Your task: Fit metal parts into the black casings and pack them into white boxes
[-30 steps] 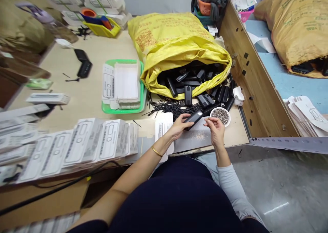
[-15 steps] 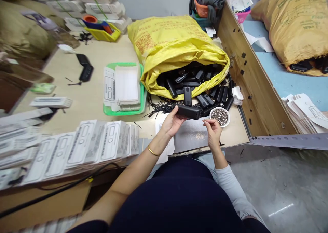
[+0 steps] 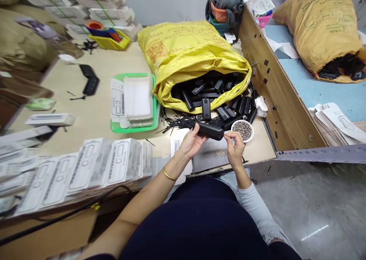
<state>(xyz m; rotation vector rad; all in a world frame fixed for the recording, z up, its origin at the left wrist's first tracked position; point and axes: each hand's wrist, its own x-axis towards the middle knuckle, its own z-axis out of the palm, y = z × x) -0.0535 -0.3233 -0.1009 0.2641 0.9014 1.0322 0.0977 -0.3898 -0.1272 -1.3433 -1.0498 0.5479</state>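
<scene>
My left hand (image 3: 192, 142) is closed around one end of a black oblong plastic case (image 3: 211, 131), held above the front of the table. At the case's right end my right hand (image 3: 235, 148) pinches with thumb and fingertips. Whatever lies in that pinch is too small to make out. Just behind the right hand stands a white tub (image 3: 242, 130) of small metal pieces that look like screws. More black cases (image 3: 225, 112) lie behind my hands, spilling from the mouth of a yellow woven sack (image 3: 194, 50). Thin black sticks (image 3: 183, 122) are heaped left of them.
A green tray (image 3: 113, 127) holds white printed cards. Folded printed boxes (image 3: 121, 161) line the table's front left. A wooden partition (image 3: 281, 88) bounds the right side, with an orange sack (image 3: 320, 23) beyond it. A yellow bin (image 3: 113, 42) stands at the back.
My right hand has come up against the right end of the black case, closing the small gap between them. The camera view has shifted slightly.
</scene>
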